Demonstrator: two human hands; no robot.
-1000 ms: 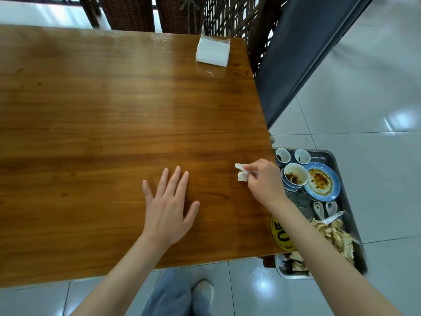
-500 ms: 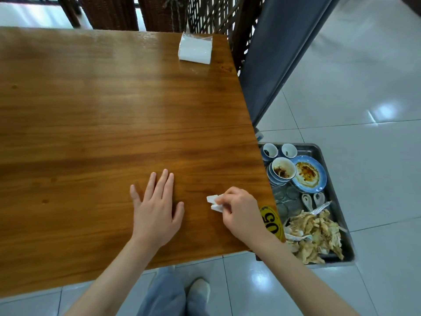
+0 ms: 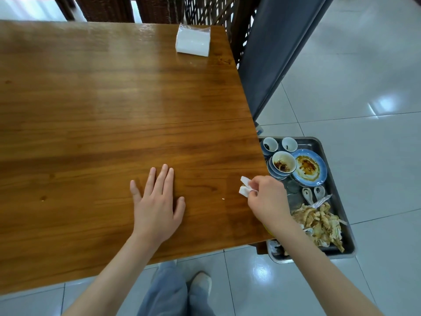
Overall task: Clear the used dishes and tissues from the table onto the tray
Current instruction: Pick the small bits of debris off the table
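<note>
Two hands at table's right near edge, tissue pinched

Left hand flat on wooden table, fingers spread, holding nothing. Right hand pinches crumpled white tissue in closed fingertips at table's right edge. Metal tray low on right, beside table, holds stacked bowls, blue plate, two cups, spoons, food scraps. Tissue pack far right on table. Right forearm covers tray's near-left part.
</note>
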